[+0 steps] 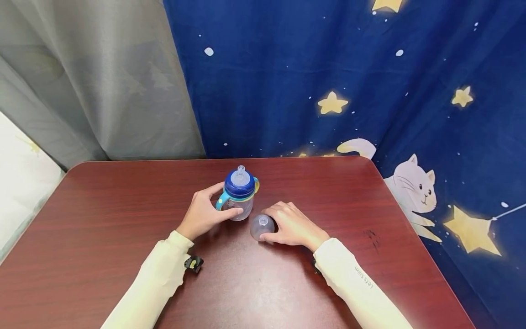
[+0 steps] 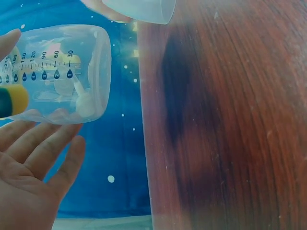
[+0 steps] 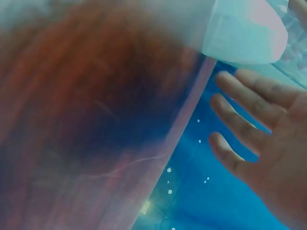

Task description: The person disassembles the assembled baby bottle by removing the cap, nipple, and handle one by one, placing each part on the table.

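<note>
- Left hand (image 1: 204, 214) grasps the baby bottle (image 1: 240, 193), thumb and fingers curled round its clear body.
- Bottle stands upright near the middle of the dark red bench (image 1: 102, 214), blue collar and teat on top.
- Right hand (image 1: 292, 225) grips a clear domed cap (image 1: 262, 227) resting on the bench just beside the bottle.

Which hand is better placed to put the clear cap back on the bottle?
Right, most likely. The right hand already grips the clear cap on the table, just beside the bottle. The left hand is busy steadying the bottle upright, thumb and fingers around its body.
</note>
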Demonstrator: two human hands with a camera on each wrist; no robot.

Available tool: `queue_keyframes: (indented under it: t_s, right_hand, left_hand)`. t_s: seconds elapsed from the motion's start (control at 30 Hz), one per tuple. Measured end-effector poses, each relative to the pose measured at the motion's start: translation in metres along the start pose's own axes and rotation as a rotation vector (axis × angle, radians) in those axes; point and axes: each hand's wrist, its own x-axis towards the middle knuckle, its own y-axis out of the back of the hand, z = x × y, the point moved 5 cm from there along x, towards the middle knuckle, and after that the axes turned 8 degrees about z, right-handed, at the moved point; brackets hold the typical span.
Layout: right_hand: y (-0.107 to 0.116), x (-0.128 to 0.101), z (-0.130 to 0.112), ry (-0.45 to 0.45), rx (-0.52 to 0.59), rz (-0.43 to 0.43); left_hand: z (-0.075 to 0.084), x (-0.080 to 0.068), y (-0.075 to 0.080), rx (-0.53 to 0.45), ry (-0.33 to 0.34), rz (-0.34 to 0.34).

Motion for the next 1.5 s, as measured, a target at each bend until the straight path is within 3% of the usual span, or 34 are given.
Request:
queue_keyframes:
  t_s: [0.13,0.27,0.4,0.57,0.73,0.97,1.3,1.5]
  right_hand:
    - [0.014,0.000,0.002,-0.093,0.004,0.108]
    - [0.031,0.005,-0.002,-0.190,0.071,0.277]
    - [0.046,0.013,-0.013,-0.236,0.115,0.434]
    - [0.058,0.024,-0.029,-0.289,0.102,0.521]
    - [0.059,0.029,-0.037,-0.324,0.066,0.559]
    - [0.057,0.029,-0.038,-0.353,0.036,0.600]
    - [0.058,0.030,-0.039,-0.340,0.033,0.574]
    - [0.060,0.031,-0.038,-0.239,0.116,0.491]
  left_hand:
    - [0.000,0.001,-0.003,0.013,-0.026,0.002]
    - [0.001,0.001,-0.006,0.059,-0.047,0.021]
    - [0.004,-0.001,-0.008,0.148,-0.081,0.046]
    - [0.009,-0.002,-0.010,0.304,-0.150,0.098]
    - [0.017,-0.003,-0.009,0.436,-0.232,0.167]
    - [0.025,-0.004,-0.009,0.507,-0.318,0.208]
    - [0.024,-0.005,-0.011,0.510,-0.313,0.177]
    - [0.024,-0.003,-0.009,0.445,-0.259,0.138]
